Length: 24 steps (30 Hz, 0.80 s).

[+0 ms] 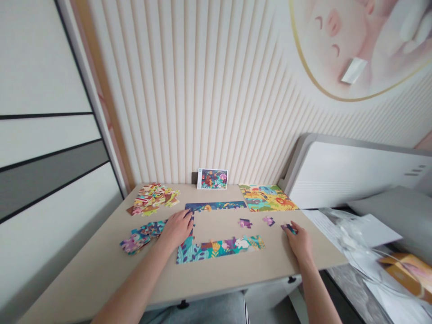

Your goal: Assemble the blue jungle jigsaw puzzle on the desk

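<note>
My right hand (301,242) is at the right side of the table, its fingers closed on a dark purple and teal puzzle piece (289,228). My left hand (177,228) lies with fingers stretched over the left edge of a partly joined puzzle (221,249), touching it. This puzzle shows a dark blue top strip, a left side and a teal bottom strip around bare tabletop. Left of that hand, partly covered by it, is a heap of blue and purple pieces (140,237). Two loose purple pieces, one nearer the puzzle (245,223) and another (269,220), lie apart between my hands.
A picture card (212,179) stands against the ribbed wall. At the back left lies a pile of red and yellow pieces (153,199); at the back right, an assembled animal puzzle (268,198). Papers and cables (354,234) lie beyond the table's (219,279) right edge.
</note>
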### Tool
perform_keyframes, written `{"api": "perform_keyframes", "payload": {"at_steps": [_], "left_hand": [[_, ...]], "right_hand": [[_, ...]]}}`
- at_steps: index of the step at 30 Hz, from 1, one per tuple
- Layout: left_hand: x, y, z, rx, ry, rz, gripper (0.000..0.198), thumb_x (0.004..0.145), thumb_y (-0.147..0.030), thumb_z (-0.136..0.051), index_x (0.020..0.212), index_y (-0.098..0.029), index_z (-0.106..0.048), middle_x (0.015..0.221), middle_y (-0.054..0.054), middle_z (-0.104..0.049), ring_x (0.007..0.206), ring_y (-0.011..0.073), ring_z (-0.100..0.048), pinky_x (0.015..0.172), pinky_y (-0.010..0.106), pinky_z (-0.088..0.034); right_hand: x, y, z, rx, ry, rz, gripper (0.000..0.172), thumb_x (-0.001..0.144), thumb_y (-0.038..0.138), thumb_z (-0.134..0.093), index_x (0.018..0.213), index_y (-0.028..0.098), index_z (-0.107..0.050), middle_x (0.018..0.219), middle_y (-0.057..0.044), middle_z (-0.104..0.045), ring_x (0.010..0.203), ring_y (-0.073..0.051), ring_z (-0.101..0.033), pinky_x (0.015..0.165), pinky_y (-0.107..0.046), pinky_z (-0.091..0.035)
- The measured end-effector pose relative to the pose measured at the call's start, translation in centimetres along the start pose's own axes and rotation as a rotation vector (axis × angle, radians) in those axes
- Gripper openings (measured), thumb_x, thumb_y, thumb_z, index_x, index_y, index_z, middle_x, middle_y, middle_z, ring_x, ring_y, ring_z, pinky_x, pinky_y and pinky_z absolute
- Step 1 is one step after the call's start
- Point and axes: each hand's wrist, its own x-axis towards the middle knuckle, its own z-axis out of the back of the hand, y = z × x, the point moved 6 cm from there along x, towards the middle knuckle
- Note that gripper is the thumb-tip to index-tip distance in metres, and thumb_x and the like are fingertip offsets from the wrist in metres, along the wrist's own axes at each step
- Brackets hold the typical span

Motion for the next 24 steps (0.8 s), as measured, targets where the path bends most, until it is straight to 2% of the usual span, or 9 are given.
{"api": "perform_keyframes", "payload": {"at_steps": [4,7,10,13,16,19,21,24], "left_hand": [[-0.1,-0.1,0.0,-0.008,-0.012,0.005,0.039,0.099,-0.03,-0.046,0.129,-0.02,-0.067,0.138,0.012,-0.063,0.126,0.0274,-0.058,0.111,0.043,-0.042],[-0.1,-0.2,0.0,0.003,-0.023,-0.004,0.04,0.099,-0.03,-0.045,0.13,-0.017,-0.067,0.137,0.014,-0.063,0.125,0.0285,-0.058,0.111,0.044,-0.042],[-0.1,-0.2,-0.2,0.014,-0.024,-0.014,0.04,0.1,-0.03,-0.045,0.13,-0.016,-0.067,0.137,0.014,-0.063,0.125,0.0278,-0.059,0.112,0.043,-0.041],[-0.1,-0.1,-0.3,0.03,-0.018,-0.019,0.04,0.1,-0.029,-0.045,0.13,-0.016,-0.066,0.138,0.014,-0.063,0.125,0.0272,-0.059,0.111,0.042,-0.042],[-0.1,0.0,-0.3,0.045,-0.009,-0.021,0.04,0.099,-0.029,-0.045,0.131,-0.017,-0.066,0.138,0.013,-0.062,0.126,0.0266,-0.058,0.111,0.041,-0.042],[-0.2,0.0,-0.3,0.053,-0.006,-0.026,0.04,0.1,-0.03,-0.044,0.131,-0.018,-0.065,0.138,0.013,-0.062,0.127,0.0258,-0.058,0.111,0.04,-0.042],[-0.2,-0.1,-0.2,0.051,-0.009,-0.025,0.04,0.1,-0.029,-0.044,0.131,-0.018,-0.065,0.138,0.012,-0.062,0.127,0.0256,-0.058,0.111,0.041,-0.043],[-0.1,-0.1,-0.1,0.031,-0.013,-0.02,0.04,0.1,-0.03,-0.044,0.131,-0.018,-0.066,0.138,0.013,-0.062,0.126,0.0265,-0.058,0.111,0.042,-0.043]], "right_hand": [[-0.5,0.8,0.0,0.448,0.103,0.029,0.073,0.077,0.056,-0.066,0.134,0.011,-0.065,0.115,-0.018,-0.073,0.093,-0.031,-0.069,0.081,-0.042,-0.052],[-2.4,3.7,-0.6,0.733,0.298,0.038,0.067,0.073,0.055,-0.075,0.125,0.014,-0.07,0.11,-0.014,-0.074,0.093,-0.027,-0.069,0.082,-0.04,-0.055],[-4.5,8.1,-2.3,0.832,0.526,0.067,0.055,0.072,0.056,-0.078,0.111,0.017,-0.073,0.099,-0.008,-0.074,0.084,-0.022,-0.068,0.076,-0.036,-0.057],[-5.1,11.6,-4.6,0.837,0.615,0.06,0.05,0.071,0.059,-0.078,0.098,0.019,-0.068,0.083,-0.004,-0.071,0.073,-0.019,-0.066,0.063,-0.03,-0.054],[-4.4,14.2,-7.3,0.819,0.622,0.084,0.049,0.069,0.063,-0.077,0.088,0.021,-0.062,0.072,0.0,-0.066,0.064,-0.016,-0.062,0.054,-0.026,-0.049],[-3.1,15.9,-8.9,0.852,0.561,0.114,0.049,0.07,0.065,-0.074,0.087,0.021,-0.06,0.075,0.0,-0.066,0.069,-0.016,-0.061,0.058,-0.026,-0.049],[-2.4,16.2,-9.0,0.877,0.527,0.119,0.05,0.073,0.066,-0.072,0.091,0.021,-0.06,0.083,-0.002,-0.067,0.076,-0.017,-0.062,0.064,-0.028,-0.052],[-2.1,15.5,-7.9,0.888,0.491,0.108,0.053,0.073,0.067,-0.072,0.095,0.02,-0.062,0.088,-0.003,-0.068,0.078,-0.017,-0.062,0.068,-0.03,-0.054]]}}
